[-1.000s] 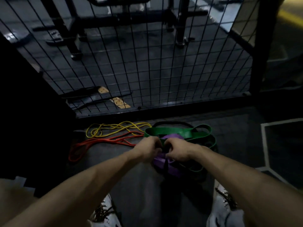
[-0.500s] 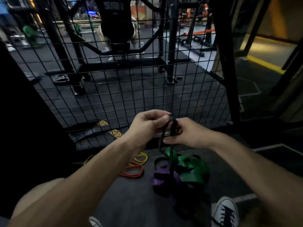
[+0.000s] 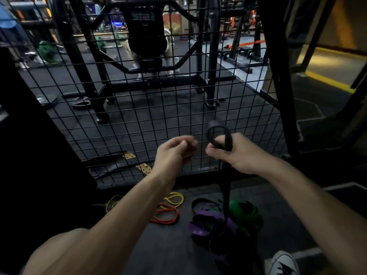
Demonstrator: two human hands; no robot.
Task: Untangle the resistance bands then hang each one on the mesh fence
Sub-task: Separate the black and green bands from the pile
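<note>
My right hand (image 3: 234,153) grips a black resistance band (image 3: 220,135) whose loop sticks up above my fist, close to the mesh fence (image 3: 139,116). The rest of the band hangs down into a tangled pile on the floor, where a purple band (image 3: 204,225) and a green band (image 3: 244,213) lie knotted together. My left hand (image 3: 172,153) hovers just left of the loop with loosely curled fingers, holding nothing. A yellow band (image 3: 174,199) and a red-orange band (image 3: 166,216) lie on the floor to the left, partly hidden by my left forearm.
The fence's thick black post (image 3: 278,76) rises on the right. Behind the mesh stand a gym machine frame (image 3: 147,32) and weight plates on the floor. My white shoe (image 3: 284,262) is at the lower right. A dark wall fills the left.
Both hands rose from the floor pile with the black band. My left hand has let go of it, and the right hand alone now holds the loop higher, nearer the mesh.
</note>
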